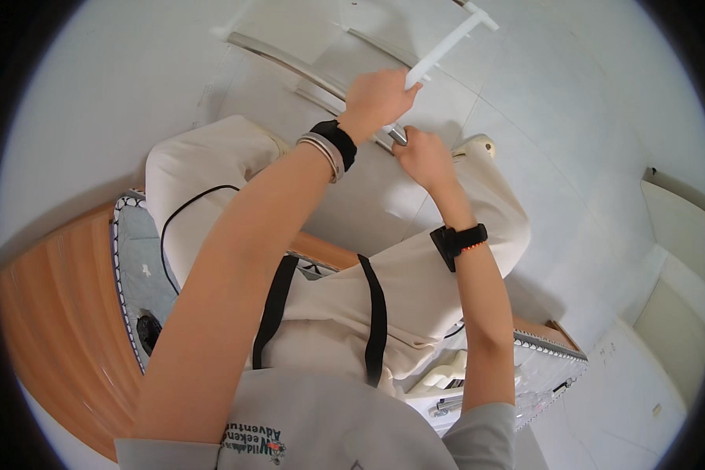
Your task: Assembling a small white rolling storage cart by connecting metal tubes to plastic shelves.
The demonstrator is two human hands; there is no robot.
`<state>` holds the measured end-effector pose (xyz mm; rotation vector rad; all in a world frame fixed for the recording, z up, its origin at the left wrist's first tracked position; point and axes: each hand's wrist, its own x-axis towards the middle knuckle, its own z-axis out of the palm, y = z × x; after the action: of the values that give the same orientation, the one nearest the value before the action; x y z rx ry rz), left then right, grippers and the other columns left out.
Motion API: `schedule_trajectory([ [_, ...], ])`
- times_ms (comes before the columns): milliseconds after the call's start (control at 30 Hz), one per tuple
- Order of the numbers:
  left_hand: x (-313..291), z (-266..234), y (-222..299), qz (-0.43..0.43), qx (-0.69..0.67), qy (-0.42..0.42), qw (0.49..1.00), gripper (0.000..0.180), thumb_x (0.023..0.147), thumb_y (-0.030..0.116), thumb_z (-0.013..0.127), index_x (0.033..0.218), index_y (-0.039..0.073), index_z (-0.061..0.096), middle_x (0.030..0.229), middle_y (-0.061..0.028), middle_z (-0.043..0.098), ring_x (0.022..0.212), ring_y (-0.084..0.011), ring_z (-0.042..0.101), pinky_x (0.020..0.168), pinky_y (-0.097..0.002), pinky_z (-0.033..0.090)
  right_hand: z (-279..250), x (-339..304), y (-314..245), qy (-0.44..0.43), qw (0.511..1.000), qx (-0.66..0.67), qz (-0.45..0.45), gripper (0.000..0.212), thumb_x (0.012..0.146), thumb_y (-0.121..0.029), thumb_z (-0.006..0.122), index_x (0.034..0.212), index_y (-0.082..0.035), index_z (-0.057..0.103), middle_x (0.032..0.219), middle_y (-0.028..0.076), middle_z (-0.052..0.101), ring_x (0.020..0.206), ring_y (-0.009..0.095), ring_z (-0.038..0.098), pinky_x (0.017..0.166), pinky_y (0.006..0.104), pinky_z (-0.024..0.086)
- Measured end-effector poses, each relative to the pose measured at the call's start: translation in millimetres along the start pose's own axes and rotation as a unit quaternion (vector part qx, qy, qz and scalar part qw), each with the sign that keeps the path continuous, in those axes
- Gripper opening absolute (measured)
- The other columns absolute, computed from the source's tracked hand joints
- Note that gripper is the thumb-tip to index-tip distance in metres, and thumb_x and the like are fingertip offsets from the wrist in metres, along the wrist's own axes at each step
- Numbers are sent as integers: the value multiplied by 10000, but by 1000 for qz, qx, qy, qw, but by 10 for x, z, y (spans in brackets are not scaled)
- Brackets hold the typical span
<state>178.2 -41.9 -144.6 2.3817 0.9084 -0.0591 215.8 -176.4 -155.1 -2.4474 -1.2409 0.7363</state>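
My left hand [378, 95] is closed around a white plastic side bar [439, 53] with short stubs. The bar slants up to the right from my fist. A shiny metal tube [286, 63] runs from the far left toward the same fist, which hides where it meets the bar. Just below and to the right, my right hand [428, 159] pinches the end of a short metal tube [398, 135]. Whether that tube is joined to the white bar is hidden by my fingers. Another thin tube [380, 47] lies beyond my left hand.
Wooden slats [63, 313] and a patterned grey mat [142, 251] are at the left. White plastic parts [439, 380] and metal tubes [450, 403] lie by my right elbow. A black cable [170, 223] crosses my left leg. A pale cabinet [674, 215] stands at the right.
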Motion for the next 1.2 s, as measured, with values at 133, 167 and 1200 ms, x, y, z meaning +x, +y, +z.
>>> schedule_trajectory([
  [133,-30,-27,-14,-8,-1,-3,1000,383,867,452,481,904,101,629,630,-80,607,617,-280,606,575,-388,476,-52,-44,-119,-9,1000,-1,12,202,746,-202,553,792,-9,591,730,227,615,713,407,603,659,467,491],
  [167,-33,-44,-8,-8,4,-9,1000,380,868,453,479,910,107,631,634,-79,609,624,-281,607,578,-388,477,-39,-60,-137,-9,1000,-1,10,202,746,-202,553,792,-9,591,730,227,615,713,407,603,659,467,491],
  [1200,-60,-50,9,1,-7,-26,1000,352,871,428,485,936,113,629,669,-87,620,653,-285,607,593,-394,479,-27,-95,-153,-11,998,-26,52,226,759,-224,564,824,-13,608,749,231,619,725,408,603,677,471,488],
])
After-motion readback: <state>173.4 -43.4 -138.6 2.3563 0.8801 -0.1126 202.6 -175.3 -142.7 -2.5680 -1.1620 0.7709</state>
